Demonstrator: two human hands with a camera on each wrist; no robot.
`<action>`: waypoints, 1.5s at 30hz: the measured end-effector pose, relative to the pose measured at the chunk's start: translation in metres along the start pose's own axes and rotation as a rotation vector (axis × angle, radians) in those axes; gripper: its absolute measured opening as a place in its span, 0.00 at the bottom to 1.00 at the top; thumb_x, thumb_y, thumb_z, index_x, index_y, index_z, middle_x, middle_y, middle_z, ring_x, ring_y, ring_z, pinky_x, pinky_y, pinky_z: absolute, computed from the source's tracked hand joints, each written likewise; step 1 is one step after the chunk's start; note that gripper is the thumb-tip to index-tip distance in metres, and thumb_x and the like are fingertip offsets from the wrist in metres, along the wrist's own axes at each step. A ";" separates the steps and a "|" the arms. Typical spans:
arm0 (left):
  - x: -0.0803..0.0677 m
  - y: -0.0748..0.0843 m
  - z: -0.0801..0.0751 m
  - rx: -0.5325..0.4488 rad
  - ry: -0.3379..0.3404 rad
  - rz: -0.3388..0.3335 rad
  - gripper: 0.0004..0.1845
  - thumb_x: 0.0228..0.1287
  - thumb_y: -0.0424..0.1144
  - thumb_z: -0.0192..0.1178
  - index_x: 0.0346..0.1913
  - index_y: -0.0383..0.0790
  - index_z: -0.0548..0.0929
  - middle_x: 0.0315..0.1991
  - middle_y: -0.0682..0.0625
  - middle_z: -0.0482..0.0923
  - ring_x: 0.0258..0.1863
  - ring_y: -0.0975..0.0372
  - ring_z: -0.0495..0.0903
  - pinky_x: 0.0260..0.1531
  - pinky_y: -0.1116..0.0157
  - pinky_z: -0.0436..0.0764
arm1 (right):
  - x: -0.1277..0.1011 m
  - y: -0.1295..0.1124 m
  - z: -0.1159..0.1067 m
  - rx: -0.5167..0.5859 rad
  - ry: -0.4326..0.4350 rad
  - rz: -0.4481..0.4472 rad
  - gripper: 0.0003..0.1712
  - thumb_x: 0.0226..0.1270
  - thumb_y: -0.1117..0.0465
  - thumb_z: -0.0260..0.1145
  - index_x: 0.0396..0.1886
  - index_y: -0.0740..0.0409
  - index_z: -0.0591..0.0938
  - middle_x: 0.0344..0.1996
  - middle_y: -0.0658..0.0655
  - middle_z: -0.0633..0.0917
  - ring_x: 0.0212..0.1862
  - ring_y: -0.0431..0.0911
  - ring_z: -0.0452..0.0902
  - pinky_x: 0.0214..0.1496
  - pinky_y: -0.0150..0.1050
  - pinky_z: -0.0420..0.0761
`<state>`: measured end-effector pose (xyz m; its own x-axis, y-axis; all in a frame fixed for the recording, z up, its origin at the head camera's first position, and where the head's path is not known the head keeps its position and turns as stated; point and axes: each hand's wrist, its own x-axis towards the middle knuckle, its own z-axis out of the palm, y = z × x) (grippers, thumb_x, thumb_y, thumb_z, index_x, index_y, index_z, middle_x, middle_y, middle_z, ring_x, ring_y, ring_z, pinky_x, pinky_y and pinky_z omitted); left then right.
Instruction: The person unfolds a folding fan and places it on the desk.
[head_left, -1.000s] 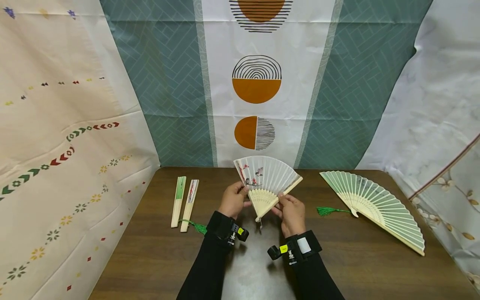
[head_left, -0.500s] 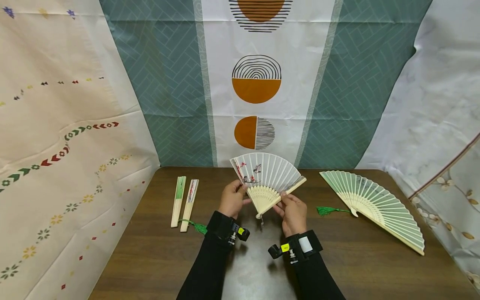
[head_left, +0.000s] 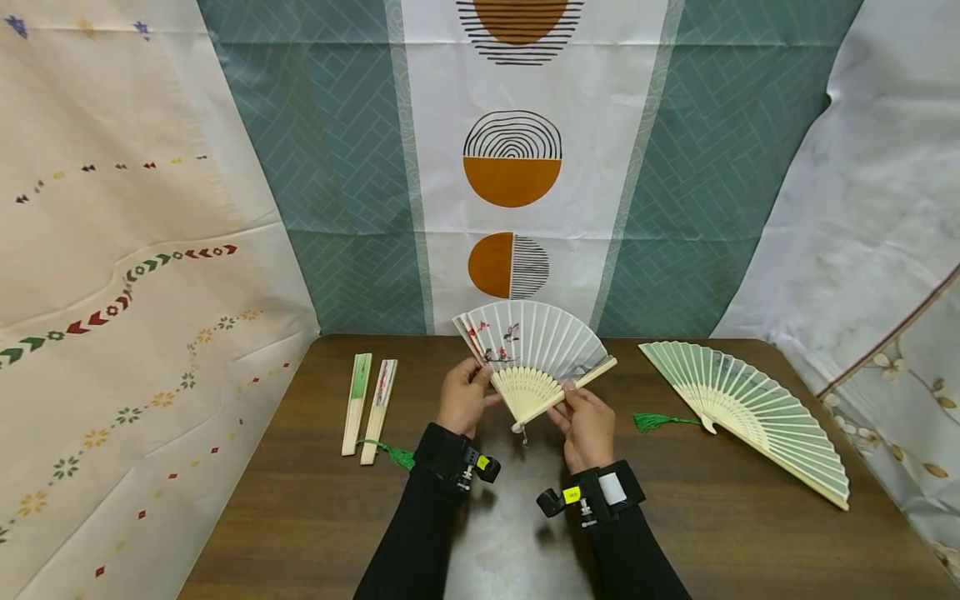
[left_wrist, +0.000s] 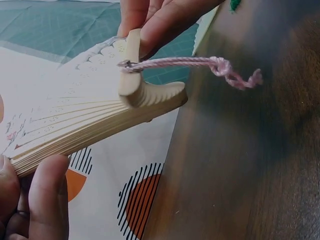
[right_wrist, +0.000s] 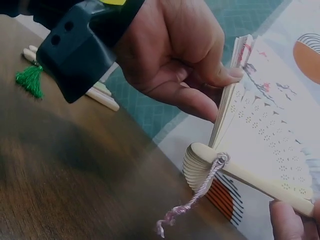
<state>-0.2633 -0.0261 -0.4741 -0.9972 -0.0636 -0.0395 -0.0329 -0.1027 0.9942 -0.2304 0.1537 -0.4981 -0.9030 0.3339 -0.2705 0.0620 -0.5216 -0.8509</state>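
A white folding fan [head_left: 536,337] with red and dark blossom painting is spread part way over the table, pivot end down. My left hand [head_left: 462,400] pinches its left edge between thumb and fingers, where several ribs are still stacked together. On the opposite side my right hand [head_left: 588,423] holds the outer guard stick. In the left wrist view, a pink cord [left_wrist: 175,62] hangs from the fan's pivot, knotted near its end. The right wrist view shows the pierced ribs [right_wrist: 270,145] fanned out between both hands.
Two folded fans, one green-topped [head_left: 357,404] and one white-topped [head_left: 379,408], lie at the left beside a green tassel [head_left: 401,457]. An opened pale green fan [head_left: 757,400] with its own tassel [head_left: 660,422] lies at the right. Hanging cloth [head_left: 352,167] backs the table [head_left: 300,533].
The white fan has spread somewhat wider, its left edge moving left and its right guard stick slightly right. It has also risen a little. The other fans stay where they were.
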 end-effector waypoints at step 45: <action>0.001 -0.001 0.008 -0.142 0.176 0.081 0.13 0.88 0.27 0.57 0.36 0.32 0.79 0.38 0.52 0.74 0.43 0.60 0.75 0.35 0.65 0.95 | 0.003 -0.004 -0.001 0.171 0.015 0.048 0.15 0.95 0.61 0.56 0.65 0.67 0.82 0.42 0.50 0.91 0.45 0.38 0.93 0.52 0.31 0.96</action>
<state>-0.2646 -0.0183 -0.4741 -0.9687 -0.2480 0.0103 0.0686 -0.2277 0.9713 -0.2329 0.1574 -0.4960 -0.8942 0.3159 -0.3170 0.0309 -0.6631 -0.7479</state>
